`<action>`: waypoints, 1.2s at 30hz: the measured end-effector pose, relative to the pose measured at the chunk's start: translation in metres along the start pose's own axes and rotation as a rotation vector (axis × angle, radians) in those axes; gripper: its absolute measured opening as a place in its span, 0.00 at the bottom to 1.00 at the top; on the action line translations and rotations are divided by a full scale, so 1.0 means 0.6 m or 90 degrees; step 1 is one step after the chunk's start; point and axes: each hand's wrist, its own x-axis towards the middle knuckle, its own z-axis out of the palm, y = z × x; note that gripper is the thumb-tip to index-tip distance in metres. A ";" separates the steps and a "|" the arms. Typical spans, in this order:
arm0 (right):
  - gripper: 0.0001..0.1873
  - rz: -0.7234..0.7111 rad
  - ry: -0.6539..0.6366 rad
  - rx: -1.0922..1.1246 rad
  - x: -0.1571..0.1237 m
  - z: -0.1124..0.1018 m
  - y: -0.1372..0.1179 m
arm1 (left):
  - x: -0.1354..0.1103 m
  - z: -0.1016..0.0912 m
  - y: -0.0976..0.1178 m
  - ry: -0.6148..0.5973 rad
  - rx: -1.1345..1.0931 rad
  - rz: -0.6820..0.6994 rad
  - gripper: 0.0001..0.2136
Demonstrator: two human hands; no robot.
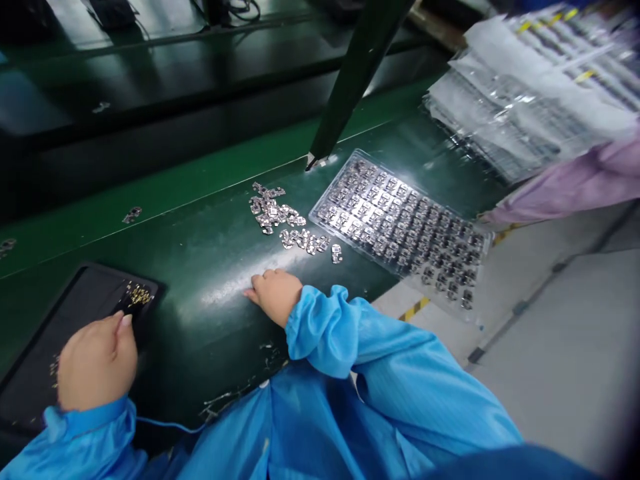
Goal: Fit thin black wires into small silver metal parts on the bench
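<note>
Head view: the left hand (pixel 100 360) is held over a black tray (pixel 65 313), its thumb and forefinger brought close together at the tips; whether a piece is pinched between them cannot be told. Just beyond these fingertips, in a corner of the black tray, a cluster of small gold-coloured pieces (pixel 139 295) is gathered, and a few more are seen by the outer side of the same hand, partly covered by it. From the left wrist a thin blue cord (pixel 170 424) is led toward the body.

The right hand (pixel 274 293) is placed low at the green worktop (pixel 215 340), well apart from the left, with its fingers curled and narrow; whether anything is held in it cannot be made out. Beyond that hand, small metal parts (pixel 273 210) are heaped loosely, with a second group spread nearer to it and a single one set off to its right. Farther to the right of the right hand, a clear tray (pixel 313 215) is laid aslant, filled with rows of similar parts, one corner reaching past the worktop's edge. Past the clear tray, a pink sleeve (pixel 570 177) of another person is seen below stacked trays (pixel 540 87)
</note>
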 end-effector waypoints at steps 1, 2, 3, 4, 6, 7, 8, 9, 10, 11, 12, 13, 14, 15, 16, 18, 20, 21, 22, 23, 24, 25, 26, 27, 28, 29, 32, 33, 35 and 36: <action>0.23 0.002 -0.003 0.003 -0.007 0.003 -0.006 | 0.000 -0.002 0.011 0.013 -0.004 0.044 0.11; 0.22 0.006 -0.006 0.006 -0.012 0.005 -0.011 | -0.001 -0.002 0.023 0.023 -0.016 0.091 0.10; 0.22 0.010 -0.009 0.010 -0.017 0.008 -0.015 | -0.003 -0.002 0.037 0.029 -0.035 0.138 0.10; 0.22 0.013 -0.011 0.015 -0.020 0.010 -0.019 | -0.006 -0.002 0.051 0.030 -0.056 0.183 0.09; 0.22 0.018 -0.018 0.030 -0.022 0.014 -0.025 | -0.014 0.002 0.083 0.011 -0.100 0.243 0.09; 0.22 0.016 -0.023 0.042 -0.022 0.016 -0.027 | -0.019 0.005 0.098 -0.006 -0.120 0.268 0.09; 0.22 0.014 -0.026 0.057 -0.022 0.018 -0.027 | -0.025 0.008 0.113 -0.022 -0.137 0.274 0.09; 0.22 0.011 -0.028 0.075 -0.023 0.019 -0.026 | -0.030 0.011 0.125 -0.028 -0.145 0.271 0.09; 0.21 0.003 -0.028 0.101 -0.024 0.021 -0.023 | -0.035 0.013 0.135 -0.033 -0.149 0.266 0.09; 0.20 -0.007 -0.027 0.139 -0.026 0.021 -0.019 | -0.039 0.015 0.143 -0.035 -0.149 0.257 0.09; 0.19 -0.016 -0.025 0.188 -0.029 0.022 -0.014 | -0.043 0.016 0.148 -0.034 -0.148 0.250 0.09; 0.17 -0.021 -0.025 0.247 -0.034 0.022 -0.008 | -0.046 0.016 0.151 -0.031 -0.147 0.245 0.09; 0.16 -0.021 -0.031 0.309 -0.041 0.022 -0.004 | -0.048 0.015 0.153 -0.027 -0.147 0.243 0.09; 0.15 -0.016 -0.045 0.369 -0.048 0.022 0.000 | -0.049 0.014 0.154 -0.021 -0.148 0.244 0.09; 0.16 -0.006 -0.062 0.422 -0.055 0.022 0.003 | -0.050 0.012 0.154 -0.015 -0.149 0.248 0.09; 0.18 0.009 -0.089 0.496 -0.068 0.024 0.003 | -0.050 0.010 0.153 -0.005 -0.150 0.260 0.08; 0.16 0.019 -0.084 0.543 -0.076 0.026 0.001 | -0.049 0.010 0.152 -0.004 -0.147 0.274 0.08; 0.15 0.023 -0.071 0.560 -0.077 0.027 -0.001 | -0.049 0.010 0.152 -0.005 -0.146 0.280 0.08; 0.14 0.028 -0.059 0.574 -0.078 0.029 -0.002 | -0.049 0.011 0.153 -0.007 -0.147 0.286 0.08; 0.13 0.031 -0.050 0.585 -0.078 0.031 -0.003 | -0.049 0.012 0.154 -0.010 -0.148 0.291 0.08; 0.13 0.037 -0.045 0.594 -0.079 0.033 -0.003 | -0.049 0.013 0.155 -0.014 -0.150 0.296 0.08; 0.13 0.046 -0.048 0.607 -0.079 0.035 -0.004 | -0.050 0.014 0.158 -0.018 -0.152 0.300 0.08; 0.12 0.064 -0.061 0.626 -0.080 0.037 -0.004 | -0.052 0.015 0.161 -0.021 -0.155 0.302 0.08; 0.12 0.090 -0.086 0.655 -0.082 0.038 -0.006 | -0.054 0.015 0.166 -0.026 -0.162 0.304 0.09; 0.12 0.126 -0.118 0.695 -0.083 0.039 -0.007 | -0.056 0.016 0.172 -0.032 -0.171 0.305 0.09; 0.11 0.169 -0.154 0.743 -0.084 0.039 -0.010 | -0.058 0.017 0.178 -0.038 -0.183 0.305 0.09; 0.08 0.282 -0.250 0.898 -0.085 0.036 -0.016 | -0.061 0.019 0.198 -0.035 -0.223 0.302 0.08; 0.06 0.304 -0.265 0.944 -0.084 0.035 -0.017 | -0.061 0.020 0.203 -0.023 -0.234 0.300 0.08; 0.05 0.329 -0.259 1.032 -0.079 0.034 -0.016 | -0.058 0.025 0.210 0.013 -0.250 0.290 0.07; 0.06 0.345 -0.226 1.073 -0.075 0.036 -0.015 | -0.055 0.029 0.212 0.028 -0.251 0.282 0.06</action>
